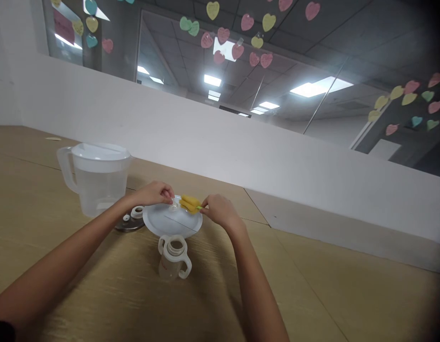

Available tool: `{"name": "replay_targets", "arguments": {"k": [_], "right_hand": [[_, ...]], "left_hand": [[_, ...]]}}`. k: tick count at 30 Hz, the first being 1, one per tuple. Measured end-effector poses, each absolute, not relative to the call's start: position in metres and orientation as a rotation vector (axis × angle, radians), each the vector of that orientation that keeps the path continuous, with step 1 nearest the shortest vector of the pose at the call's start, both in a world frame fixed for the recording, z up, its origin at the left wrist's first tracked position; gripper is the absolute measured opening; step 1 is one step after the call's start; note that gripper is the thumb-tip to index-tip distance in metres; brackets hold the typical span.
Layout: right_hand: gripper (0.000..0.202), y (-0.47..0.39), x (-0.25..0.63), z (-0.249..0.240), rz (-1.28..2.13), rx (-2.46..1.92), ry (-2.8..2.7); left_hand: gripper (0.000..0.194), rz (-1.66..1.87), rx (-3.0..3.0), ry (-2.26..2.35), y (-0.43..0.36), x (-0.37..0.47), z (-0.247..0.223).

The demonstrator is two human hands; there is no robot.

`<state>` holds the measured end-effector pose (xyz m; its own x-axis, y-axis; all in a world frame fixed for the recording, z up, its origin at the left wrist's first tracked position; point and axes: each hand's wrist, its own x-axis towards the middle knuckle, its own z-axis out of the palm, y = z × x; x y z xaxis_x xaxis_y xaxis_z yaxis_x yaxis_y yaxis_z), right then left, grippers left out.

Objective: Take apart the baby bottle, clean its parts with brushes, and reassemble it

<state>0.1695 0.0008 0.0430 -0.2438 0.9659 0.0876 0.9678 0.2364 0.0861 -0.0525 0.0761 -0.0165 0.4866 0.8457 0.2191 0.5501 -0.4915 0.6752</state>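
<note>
My left hand (pixel 158 193) pinches a small clear piece (pixel 174 205), which looks like a bottle nipple, above the far part of a white plate (pixel 172 225). From the right, my right hand (pixel 220 209) grips the thin green handle of a yellow sponge brush (pixel 190 203), its head pointing left at the clear piece. Whether the two touch is too small to tell. Nearer to me than the plate, an open clear bottle (pixel 172 256) with two white handles stands upright on the table.
A lidded clear pitcher (pixel 100 180) holding water stands at the left. Beside the plate, a dark round dish (pixel 130 224) carries a white ring (pixel 137 212) and a small white part (pixel 126 217). Behind the wooden table (pixel 116 294) rises a white wall (pixel 191 137) below windows.
</note>
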Motion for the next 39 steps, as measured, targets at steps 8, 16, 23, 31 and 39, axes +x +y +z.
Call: {"name": "replay_targets", "arguments": {"k": [8, 16, 23, 31, 39], "right_hand": [[0.019, -0.004, 0.169, 0.046, -0.061, -1.692, -2.53], [0.021, -0.01, 0.178, 0.055, -0.021, -1.691, -2.453], [0.02, -0.011, 0.179, 0.055, -0.038, -1.72, -2.444], [0.021, -0.007, 0.18, 0.052, -0.07, -1.792, -2.428], [0.026, -0.007, 0.179, 0.053, -0.037, -1.812, -2.422]], "left_hand": [[0.025, 0.81, 2.444, 1.741, 0.06, -0.055, 0.003], [0.025, -0.017, 2.343, 2.076, 0.05, -0.082, 0.016], [0.029, -0.149, 2.197, 1.993, 0.048, -0.092, 0.019], [0.024, -0.119, 2.101, 1.905, 0.063, -0.095, -0.001], [0.018, -0.076, 2.039, 1.773, 0.073, -0.092, -0.02]]}}
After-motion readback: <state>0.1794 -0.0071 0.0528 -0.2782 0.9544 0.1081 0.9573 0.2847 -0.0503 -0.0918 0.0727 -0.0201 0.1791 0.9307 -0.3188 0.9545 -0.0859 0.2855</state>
